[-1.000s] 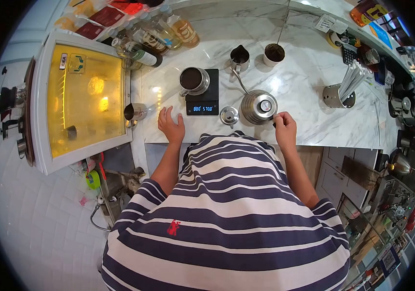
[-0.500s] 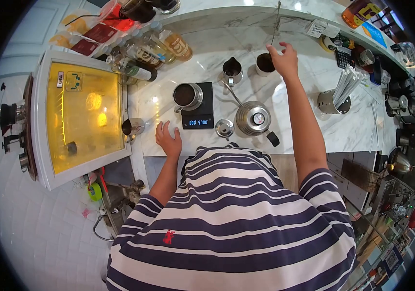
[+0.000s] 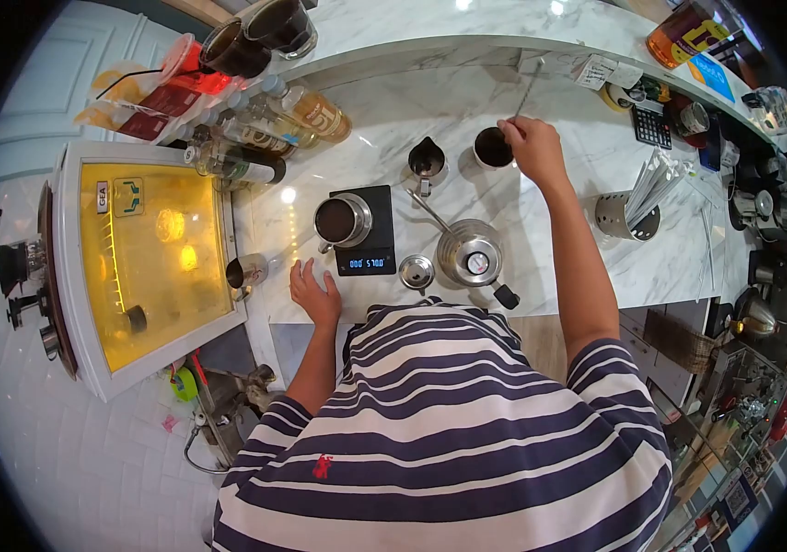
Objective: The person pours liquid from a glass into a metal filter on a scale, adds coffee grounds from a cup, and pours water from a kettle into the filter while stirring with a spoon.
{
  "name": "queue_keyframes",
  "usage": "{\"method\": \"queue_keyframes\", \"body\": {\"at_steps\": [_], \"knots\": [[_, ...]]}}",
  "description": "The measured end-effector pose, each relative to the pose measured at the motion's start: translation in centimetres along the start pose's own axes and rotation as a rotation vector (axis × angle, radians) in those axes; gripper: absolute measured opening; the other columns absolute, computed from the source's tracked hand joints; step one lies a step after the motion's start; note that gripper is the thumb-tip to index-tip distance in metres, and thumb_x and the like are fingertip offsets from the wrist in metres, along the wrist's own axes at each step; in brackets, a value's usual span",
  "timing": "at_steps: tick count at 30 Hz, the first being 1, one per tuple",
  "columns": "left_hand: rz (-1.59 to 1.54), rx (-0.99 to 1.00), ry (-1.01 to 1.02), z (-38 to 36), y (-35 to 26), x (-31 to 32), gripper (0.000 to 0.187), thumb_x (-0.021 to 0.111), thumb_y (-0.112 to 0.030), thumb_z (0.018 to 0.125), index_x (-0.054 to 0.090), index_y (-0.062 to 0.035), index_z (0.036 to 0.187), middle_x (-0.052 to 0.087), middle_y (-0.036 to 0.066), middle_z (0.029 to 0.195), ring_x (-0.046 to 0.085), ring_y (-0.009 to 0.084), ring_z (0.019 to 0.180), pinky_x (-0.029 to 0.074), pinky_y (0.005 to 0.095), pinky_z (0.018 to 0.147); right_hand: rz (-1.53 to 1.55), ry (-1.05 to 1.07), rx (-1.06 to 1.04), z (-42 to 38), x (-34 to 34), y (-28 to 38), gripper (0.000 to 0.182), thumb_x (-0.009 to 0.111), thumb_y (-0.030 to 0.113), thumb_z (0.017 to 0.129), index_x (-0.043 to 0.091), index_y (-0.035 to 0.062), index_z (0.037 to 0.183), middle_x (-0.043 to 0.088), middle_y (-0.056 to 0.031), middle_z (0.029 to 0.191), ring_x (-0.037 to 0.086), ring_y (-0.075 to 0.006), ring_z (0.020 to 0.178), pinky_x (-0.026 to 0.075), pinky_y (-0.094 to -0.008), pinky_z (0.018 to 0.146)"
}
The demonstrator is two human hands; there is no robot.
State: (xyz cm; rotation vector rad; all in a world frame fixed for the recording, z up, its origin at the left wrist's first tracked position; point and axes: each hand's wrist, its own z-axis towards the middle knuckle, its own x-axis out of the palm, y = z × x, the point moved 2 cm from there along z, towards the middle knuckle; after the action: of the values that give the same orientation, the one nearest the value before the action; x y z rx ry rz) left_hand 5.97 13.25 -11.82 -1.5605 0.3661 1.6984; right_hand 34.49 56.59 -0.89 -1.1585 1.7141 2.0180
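Toward the back of the counter [image 3: 453, 110], the right hand [image 3: 533, 147] has come away from the handle of the kettle [image 3: 469, 253] and reached over to the cup [image 3: 492, 148], so the kettle stands untouched and the work now sits at the cup. From where I stand, thumb and fingers look pinched on a thin rod [image 3: 529, 89] there. The left hand [image 3: 316, 293] is near the counter's front edge, just beside the scale [image 3: 364, 265], fingers spread and holding nothing. Counting up, I get one rod, one cup, one kettle, one scale bearing one steel pot [image 3: 343, 221], and two jugs [image 3: 428, 162]: one near the cup, the other beside the yellow-lit cabinet [image 3: 168, 285].
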Motion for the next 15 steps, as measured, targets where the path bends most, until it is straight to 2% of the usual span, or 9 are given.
{"method": "queue_keyframes", "body": {"at_steps": [2,5,8,11,15], "knots": [[0.01,-0.004,-0.002,0.1,-0.2,0.0,0.053,0.067,-0.016,0.09,0.053,-0.0076,0.141,0.046,0.021,0.15,0.04,0.04,0.142,0.027,0.054,0.116,0.029,-0.06,-0.107,-1.4,-0.8,-0.2,0.027,0.069,0.031,0.096,0.079,0.0056,0.095,0.074,-0.015,0.085,0.07,-0.0322,0.088,0.053,-0.0432,0.077],[0.018,0.01,-0.01,0.0,-0.4,0.0,0.054,0.066,-0.016,0.09,0.052,-0.0057,0.141,0.046,0.022,0.149,0.04,0.0409,0.141,0.027,0.0544,0.116,0.13,-0.271,-0.255,-3.5,-2.2,0.2,0.023,0.072,0.025,0.095,0.079,0.0037,0.095,0.075,-0.0129,0.085,0.07,-0.0289,0.086,0.052,-0.0392,0.075],[0.024,0.014,-0.022,0.1,-0.6,0.1,0.054,0.065,-0.016,0.09,0.051,-0.0046,0.141,0.046,0.023,0.148,0.04,0.0412,0.141,0.027,0.0545,0.116,0.323,-0.355,-0.069,-5.1,-2.2,-0.4,0.023,0.069,0.023,0.099,0.079,0.0027,0.098,0.078,-0.0092,0.089,0.07,-0.0222,0.086,0.052,-0.036,0.077],[0.042,0.015,-0.028,0.2,-0.7,0.1,0.055,0.066,-0.016,0.09,0.051,-0.0042,0.142,0.047,0.022,0.147,0.041,0.0411,0.14,0.028,0.0549,0.115,0.493,-0.363,0.204,-6.1,-1.9,-0.9,0.026,0.065,0.023,0.103,0.076,-0.0004,0.103,0.079,-0.0078,0.093,0.068,-0.0141,0.087,0.05,-0.0305,0.08],[0.005,-0.001,-0.031,0.2,-0.5,0.0,0.057,0.068,-0.017,0.09,0.051,-0.0073,0.143,0.048,0.02,0.146,0.041,0.0394,0.141,0.027,0.054,0.116,0.75,-0.415,0.261,-6.8,-0.4,-3.9,0.029,0.063,0.026,0.104,0.072,-0.0016,0.105,0.079,-0.0087,0.094,0.066,-0.0105,0.089,0.048,-0.0278,0.085]]}}
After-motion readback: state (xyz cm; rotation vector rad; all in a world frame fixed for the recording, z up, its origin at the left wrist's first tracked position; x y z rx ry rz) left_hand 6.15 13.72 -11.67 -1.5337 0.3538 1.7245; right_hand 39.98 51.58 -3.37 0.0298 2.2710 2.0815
